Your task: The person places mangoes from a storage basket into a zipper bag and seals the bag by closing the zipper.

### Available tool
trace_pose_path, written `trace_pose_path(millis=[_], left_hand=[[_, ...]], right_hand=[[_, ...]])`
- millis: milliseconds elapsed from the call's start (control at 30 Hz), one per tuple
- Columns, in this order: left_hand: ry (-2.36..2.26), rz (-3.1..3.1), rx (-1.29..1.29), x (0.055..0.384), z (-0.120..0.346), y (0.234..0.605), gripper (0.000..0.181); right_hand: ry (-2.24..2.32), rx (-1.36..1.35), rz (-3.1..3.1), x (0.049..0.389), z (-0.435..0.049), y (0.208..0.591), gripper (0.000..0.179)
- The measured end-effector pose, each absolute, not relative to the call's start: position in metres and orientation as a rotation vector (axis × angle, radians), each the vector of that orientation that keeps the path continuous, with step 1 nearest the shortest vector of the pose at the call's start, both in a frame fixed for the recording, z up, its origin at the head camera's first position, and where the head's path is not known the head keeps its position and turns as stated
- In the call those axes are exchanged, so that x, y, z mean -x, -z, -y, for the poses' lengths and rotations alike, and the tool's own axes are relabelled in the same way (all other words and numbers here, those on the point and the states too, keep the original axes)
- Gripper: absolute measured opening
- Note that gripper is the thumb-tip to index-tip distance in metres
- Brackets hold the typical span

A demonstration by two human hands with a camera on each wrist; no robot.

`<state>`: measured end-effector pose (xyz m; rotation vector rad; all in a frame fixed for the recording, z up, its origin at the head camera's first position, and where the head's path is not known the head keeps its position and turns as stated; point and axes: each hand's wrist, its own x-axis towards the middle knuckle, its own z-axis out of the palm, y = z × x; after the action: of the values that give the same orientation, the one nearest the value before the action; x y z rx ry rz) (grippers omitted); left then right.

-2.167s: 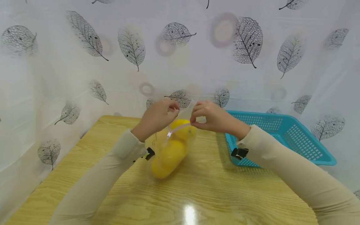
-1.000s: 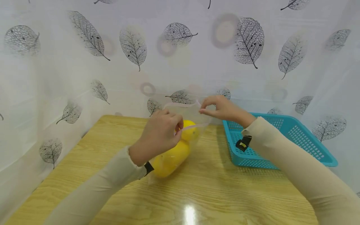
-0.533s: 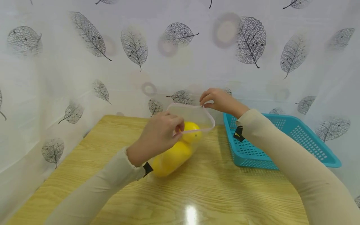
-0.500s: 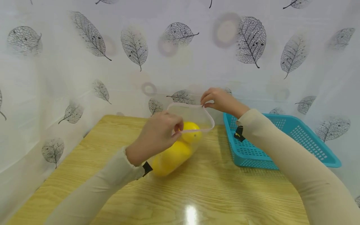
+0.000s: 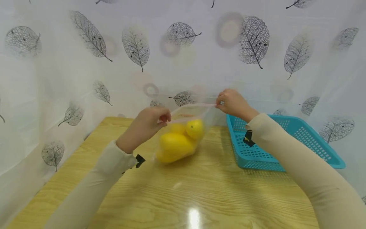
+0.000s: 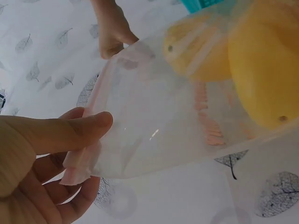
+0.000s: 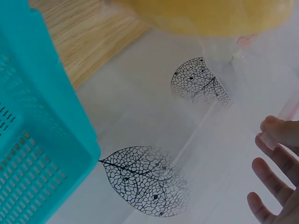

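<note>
A clear plastic bag [image 5: 210, 116] with a pale pink strip along its mouth is stretched between both hands. Inside it lie several yellow, lemon-like fruits [image 5: 177, 144]. My left hand [image 5: 144, 127] pinches the near left corner of the mouth; in the left wrist view the thumb lies over the pink strip [image 6: 97, 100] and the fingers curl behind. My right hand [image 5: 234, 103] pinches the far right corner between thumb and index finger, its other fingers loosely spread in the right wrist view. Orange-red print [image 6: 210, 126] shows on the bag. Whether the bag's bottom touches the table cannot be told.
A turquoise perforated plastic basket [image 5: 238, 149] stands on the right of the wooden table [image 5: 183, 194], beneath and beside the right forearm. A pale curtain [image 5: 183, 70] printed with leaf skeletons hangs behind the table and along its left side.
The left hand has moved left and up, the right hand rightward. Earlier the mouth gaped in a wide loop; now it is drawn narrower and tauter. The fruits have shifted up with the bag.
</note>
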<state>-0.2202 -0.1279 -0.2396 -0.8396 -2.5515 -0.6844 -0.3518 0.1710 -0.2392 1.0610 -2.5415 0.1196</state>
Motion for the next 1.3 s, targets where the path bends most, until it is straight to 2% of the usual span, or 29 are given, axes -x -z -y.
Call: trace_pose_path(millis=[300,567,800,900,1067,1167,1300], left_hand=[[0.808,2.447,0.872,0.23,0.136,0.25,0.016],[0.776,2.504,0.789,0.231,0.141,0.254,0.022],[0.683,2.652,0.635,0.226,0.15,0.251,0.01],[0.664,2.679,0.59,0.224,0.151,0.25,0.012],[0.637,2.669,0.588,0.223,0.149,0.25,0.014],[0.621,2.655,0.597,0.223,0.148,0.25,0.014],[0.592,2.644,0.598,0.224,0.149,0.252,0.015]], right_hand=[[-0.133,-1.059,2.625,0.348,-0.187,0.238,0.009],[-0.134,-1.08,2.66,0.337,-0.198,0.237,0.009],[-0.179,-1.094,2.706,0.332,-0.201,0.238,0.008],[-0.113,-1.123,2.755,0.329,-0.197,0.236,0.022],[-0.056,-1.216,2.779,0.31,-0.174,0.226,0.066],[-0.108,-1.296,2.737,0.295,-0.152,0.219,0.076],[-0.148,-1.407,2.643,0.278,-0.122,0.212,0.078]])
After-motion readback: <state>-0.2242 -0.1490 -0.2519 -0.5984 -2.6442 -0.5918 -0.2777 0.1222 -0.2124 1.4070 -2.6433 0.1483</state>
